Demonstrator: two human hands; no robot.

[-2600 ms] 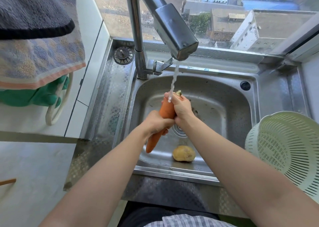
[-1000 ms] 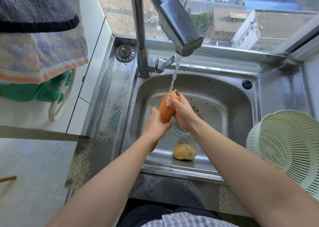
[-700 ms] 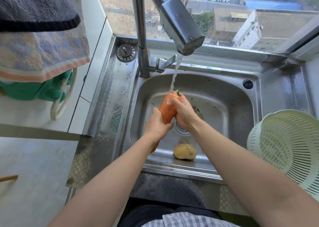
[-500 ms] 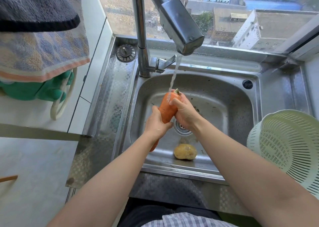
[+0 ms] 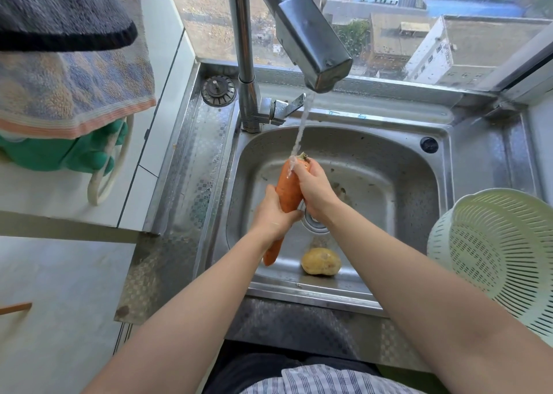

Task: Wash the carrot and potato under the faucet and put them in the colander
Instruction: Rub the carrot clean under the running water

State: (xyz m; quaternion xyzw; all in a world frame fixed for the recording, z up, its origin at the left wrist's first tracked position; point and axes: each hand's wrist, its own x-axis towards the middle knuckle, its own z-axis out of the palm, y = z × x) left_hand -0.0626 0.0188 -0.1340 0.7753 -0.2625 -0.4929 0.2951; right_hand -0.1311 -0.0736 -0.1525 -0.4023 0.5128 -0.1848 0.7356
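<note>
An orange carrot [image 5: 288,190] stands tilted over the steel sink [image 5: 386,154], its stem end under the running stream from the faucet [image 5: 311,42]. My left hand [image 5: 273,214] grips its lower middle, and the thin tip pokes out below. My right hand [image 5: 315,187] wraps the upper part near the stem. A yellow potato [image 5: 320,262] lies alone on the sink floor near the front wall. The pale green colander [image 5: 496,250] sits on the counter to the right, with nothing visible in it.
The sink drain [image 5: 312,224] lies under my hands. A loose strainer plug [image 5: 218,90] rests at the back left of the steel surround. Towels [image 5: 68,73] and green gloves [image 5: 68,155] hang at the left. A window runs behind the faucet.
My left hand has slid a little along the carrot while my right hand stays near the stem. The carrot stays under the stream; the potato has not moved.
</note>
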